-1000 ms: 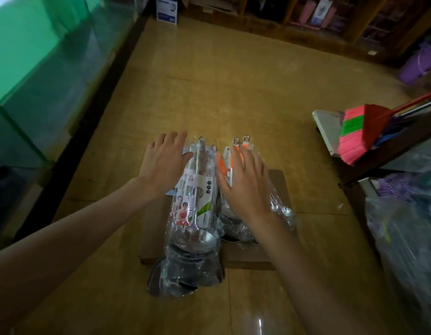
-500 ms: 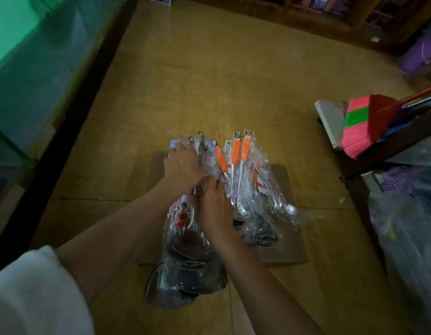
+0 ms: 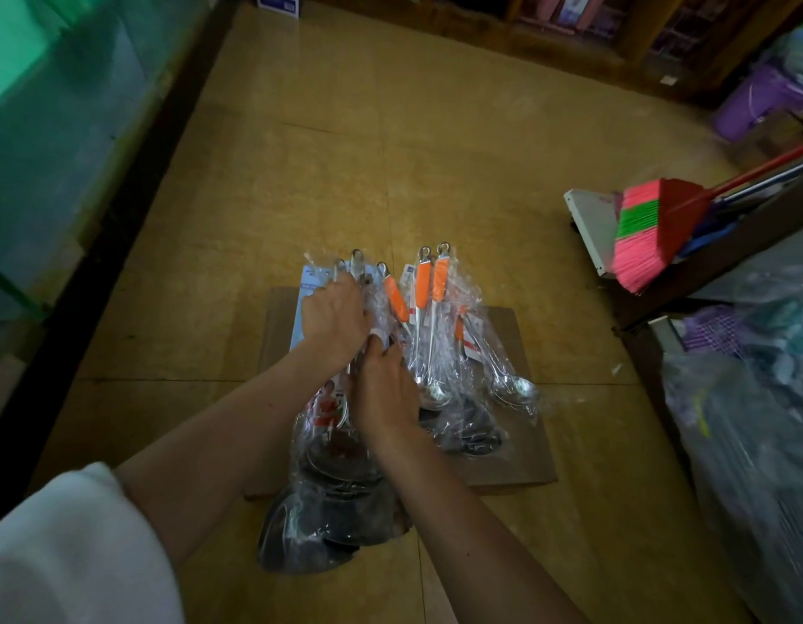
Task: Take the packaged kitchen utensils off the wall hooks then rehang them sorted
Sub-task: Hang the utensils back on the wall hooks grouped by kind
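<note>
The steel-handled packs [image 3: 332, 466] lie in a heap on the near left part of the cardboard sheet [image 3: 516, 461], their dark bowls hanging over its near edge onto the floor [image 3: 390, 150] and their hanging loops pointing to its far edge; our left hand [image 3: 334, 317] rests on their handles with its fingers [image 3: 345, 290] curled down round the crinkled plastic; our right hand [image 3: 383, 389] sits just nearer on the same heap, touching the left, its fingers [image 3: 386, 351] bent and clamped on the wrap. The orange-handled packs [image 3: 422, 290] fan out over the middle of the sheet, just right of the hands, bowls toward us; one spoon [image 3: 514, 391] lies toward the sheet's right edge. A white sleeve [image 3: 71, 556] covers our left upper arm. Well right of the sheet a pink and green broom [image 3: 638, 236] leans on a low shelf; a purple bucket [image 3: 759, 101] stands far beyond; a glass case [image 3: 53, 173] runs along well to the left.
</note>
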`<state>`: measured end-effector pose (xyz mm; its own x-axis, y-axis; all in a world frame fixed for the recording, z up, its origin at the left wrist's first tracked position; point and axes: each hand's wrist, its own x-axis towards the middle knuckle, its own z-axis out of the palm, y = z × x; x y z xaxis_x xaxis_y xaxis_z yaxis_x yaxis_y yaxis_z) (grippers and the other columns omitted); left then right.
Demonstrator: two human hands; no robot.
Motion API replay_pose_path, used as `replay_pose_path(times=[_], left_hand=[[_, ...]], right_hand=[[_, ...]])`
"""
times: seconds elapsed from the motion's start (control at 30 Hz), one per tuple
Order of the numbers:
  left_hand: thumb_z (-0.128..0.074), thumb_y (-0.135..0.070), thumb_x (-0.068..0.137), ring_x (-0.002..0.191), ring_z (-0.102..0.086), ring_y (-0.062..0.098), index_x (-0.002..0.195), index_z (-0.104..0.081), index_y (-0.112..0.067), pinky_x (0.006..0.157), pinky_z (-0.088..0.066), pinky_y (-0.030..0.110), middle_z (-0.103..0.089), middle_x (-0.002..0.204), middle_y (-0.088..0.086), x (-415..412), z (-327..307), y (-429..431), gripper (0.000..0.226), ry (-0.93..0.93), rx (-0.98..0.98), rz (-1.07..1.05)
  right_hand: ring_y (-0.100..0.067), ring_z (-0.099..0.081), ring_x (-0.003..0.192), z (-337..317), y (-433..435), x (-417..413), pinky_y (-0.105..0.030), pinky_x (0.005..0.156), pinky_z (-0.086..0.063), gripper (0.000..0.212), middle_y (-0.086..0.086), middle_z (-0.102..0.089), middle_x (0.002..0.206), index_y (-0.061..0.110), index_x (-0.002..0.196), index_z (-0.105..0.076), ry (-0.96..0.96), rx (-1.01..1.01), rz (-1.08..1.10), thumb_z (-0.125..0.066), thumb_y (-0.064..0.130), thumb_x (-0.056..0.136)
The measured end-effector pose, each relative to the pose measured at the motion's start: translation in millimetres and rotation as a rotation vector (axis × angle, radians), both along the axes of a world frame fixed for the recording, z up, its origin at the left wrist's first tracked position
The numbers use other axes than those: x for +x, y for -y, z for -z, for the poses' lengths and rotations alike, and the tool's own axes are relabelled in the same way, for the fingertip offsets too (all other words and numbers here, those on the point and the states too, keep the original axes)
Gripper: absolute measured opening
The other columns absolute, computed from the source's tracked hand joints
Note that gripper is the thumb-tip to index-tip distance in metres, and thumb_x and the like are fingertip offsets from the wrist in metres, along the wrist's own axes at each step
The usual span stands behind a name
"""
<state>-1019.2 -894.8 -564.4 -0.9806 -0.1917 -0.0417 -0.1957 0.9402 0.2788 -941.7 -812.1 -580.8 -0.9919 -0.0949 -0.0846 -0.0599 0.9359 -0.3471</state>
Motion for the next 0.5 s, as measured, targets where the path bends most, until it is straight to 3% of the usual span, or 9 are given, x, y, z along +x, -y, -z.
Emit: replay_pose_path(times=[0.13,0.23,0.3,0.4,0.5], left_hand=[[-0.054,-0.021,0.096,0.099,-0.065,0.029,0.116,-0.052,-0.004,0.066,-0.041,0.033,-0.064,0.11,0.011,0,-8,-4,0.026,0.009,-0.019,0.005],[-0.054,-0.015,0.094,0.105,-0.063,0.032,0.134,-0.043,-0.004,0.076,-0.048,0.038,-0.061,0.115,0.012,2,-15,-8,0.043,0.008,0.064,-0.018],[-0.059,-0.017,0.09,0.104,-0.062,0.035,0.138,-0.037,-0.004,0.078,-0.047,0.041,-0.059,0.115,0.015,4,-18,-7,0.054,-0.005,0.175,-0.051],[-0.062,-0.018,0.088,0.086,-0.061,0.034,0.125,-0.042,-0.003,0.067,-0.042,0.037,-0.06,0.098,0.011,6,-22,-4,0.045,-0.105,0.346,-0.147],[-0.065,-0.015,0.085,0.064,-0.055,0.024,0.119,-0.05,-0.002,0.053,-0.044,0.034,-0.054,0.075,0.003,5,-29,-3,0.039,-0.158,0.605,-0.194]], right_hand=[[-0.038,-0.06,0.11,-7,-2,4,-0.044,0.084,-0.051,0.045,-0.02,-0.049,0.13,0.008,0.136,-0.038,0.062,-0.015,-0.038,-0.06,0.014,0.098],[-0.038,-0.059,0.112,-8,-6,9,-0.046,0.087,-0.052,0.062,-0.018,-0.048,0.129,0.009,0.144,-0.03,0.106,-0.023,-0.069,-0.066,0.017,0.093],[-0.039,-0.049,0.127,-8,-7,13,-0.047,0.096,-0.049,0.075,-0.019,-0.04,0.142,0.012,0.151,-0.022,0.102,-0.038,-0.068,-0.068,0.021,0.093],[-0.036,-0.024,0.147,-15,-9,17,-0.046,0.109,-0.039,0.085,-0.018,-0.014,0.162,0.017,0.158,-0.007,0.068,-0.113,-0.062,-0.064,0.029,0.095],[-0.032,-0.034,0.143,-21,-12,21,-0.045,0.107,-0.043,0.093,-0.014,-0.024,0.159,0.02,0.159,-0.001,-0.002,-0.182,-0.031,-0.067,0.03,0.094]])
